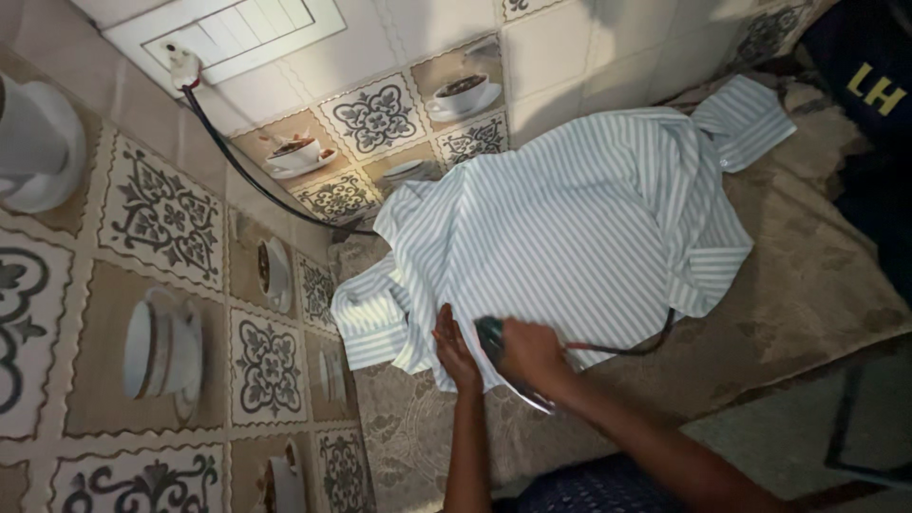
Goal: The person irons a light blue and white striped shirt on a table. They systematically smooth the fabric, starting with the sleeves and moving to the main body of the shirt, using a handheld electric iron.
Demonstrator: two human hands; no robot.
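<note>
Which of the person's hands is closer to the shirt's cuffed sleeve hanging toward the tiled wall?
The left. The left hand lies flat on the striped shirt just beside that cuffed sleeve. The right hand grips the iron farther from it, on the left hand's other side.

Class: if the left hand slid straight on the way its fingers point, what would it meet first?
The left hand already lies flat on the striped shirt; sliding on, it would likely cross more shirt, toward the tiled wall.

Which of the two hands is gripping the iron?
The right hand grips the iron on the striped shirt; the left hand only lies flat on the fabric beside it.
</note>
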